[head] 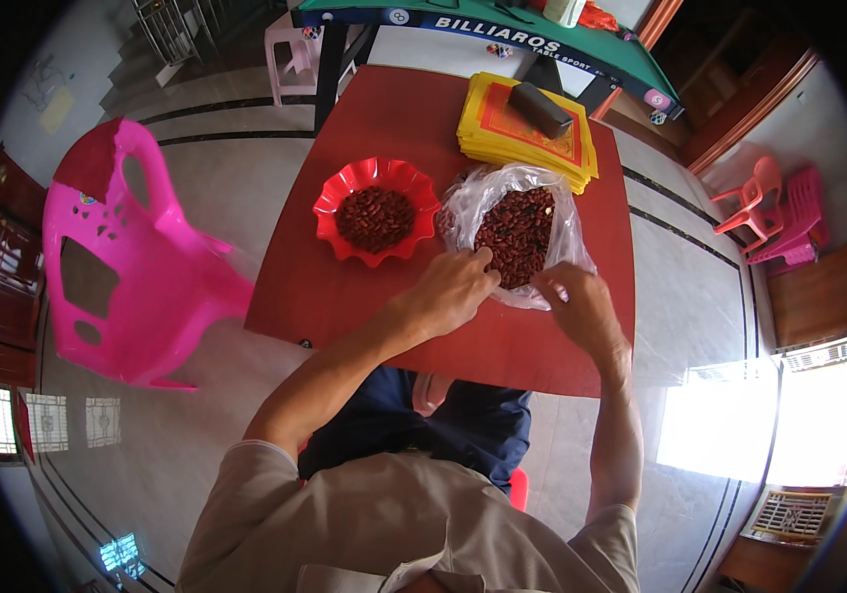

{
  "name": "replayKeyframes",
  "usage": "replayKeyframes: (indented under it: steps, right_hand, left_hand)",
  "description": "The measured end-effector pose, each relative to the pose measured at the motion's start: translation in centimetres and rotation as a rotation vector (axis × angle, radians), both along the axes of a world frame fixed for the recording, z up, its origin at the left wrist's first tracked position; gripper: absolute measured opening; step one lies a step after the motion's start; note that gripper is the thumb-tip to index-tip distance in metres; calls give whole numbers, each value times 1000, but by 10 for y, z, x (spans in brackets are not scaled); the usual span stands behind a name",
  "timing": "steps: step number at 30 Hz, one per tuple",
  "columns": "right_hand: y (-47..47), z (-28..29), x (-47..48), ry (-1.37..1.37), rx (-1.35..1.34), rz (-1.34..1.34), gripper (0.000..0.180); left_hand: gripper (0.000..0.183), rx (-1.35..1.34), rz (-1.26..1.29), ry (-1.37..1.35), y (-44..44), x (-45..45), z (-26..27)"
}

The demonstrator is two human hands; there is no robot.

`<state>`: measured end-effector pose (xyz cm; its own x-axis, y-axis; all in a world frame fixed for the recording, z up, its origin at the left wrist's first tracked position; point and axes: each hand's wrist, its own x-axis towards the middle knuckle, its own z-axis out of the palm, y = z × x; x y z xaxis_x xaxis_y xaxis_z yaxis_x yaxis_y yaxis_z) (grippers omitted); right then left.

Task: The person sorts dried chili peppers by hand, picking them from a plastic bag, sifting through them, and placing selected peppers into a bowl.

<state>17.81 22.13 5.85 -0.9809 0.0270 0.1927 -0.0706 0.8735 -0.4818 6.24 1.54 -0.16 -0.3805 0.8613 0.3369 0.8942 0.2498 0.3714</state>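
Note:
A clear plastic bag [575, 230] stands on the red table [364, 319], its mouth spread wide over dark red kidney beans [516, 230]. My left hand [460, 289] is at the near left of the bag's mouth, fingers curled against the rim beside the beans. Across the mouth, my right hand [583, 300] bends over the near right rim, thumb and fingers close together; whether anything is pinched there is hidden. Left of the bag, a red scalloped plastic bowl [331, 189] holds a heap of similar beans [375, 219].
Behind the bag lies a stack of yellow paper sheets [479, 122] with a dark case [540, 110] on top. A pink plastic chair [164, 274] stands to the left. Beyond the table is a billiards table [453, 18]; more plastic chairs [753, 200] are at the right wall.

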Motion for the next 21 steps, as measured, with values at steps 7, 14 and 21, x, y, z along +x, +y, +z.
replayKeyframes:
  steps: [7, 14, 21]
  right_hand:
    - [5, -20, -65, -29, 120, -18, 26]
    - [-8, -50, -70, -13, 62, -14, 28]
    - [-6, -59, -73, 48, 115, 16, 23]
  left_hand:
    - [7, 8, -11, 89, -9, 10, -6]
    - [18, -75, 182, 63, -9, 1, 17]
    - [18, 7, 335, -9, 9, -11, 25]
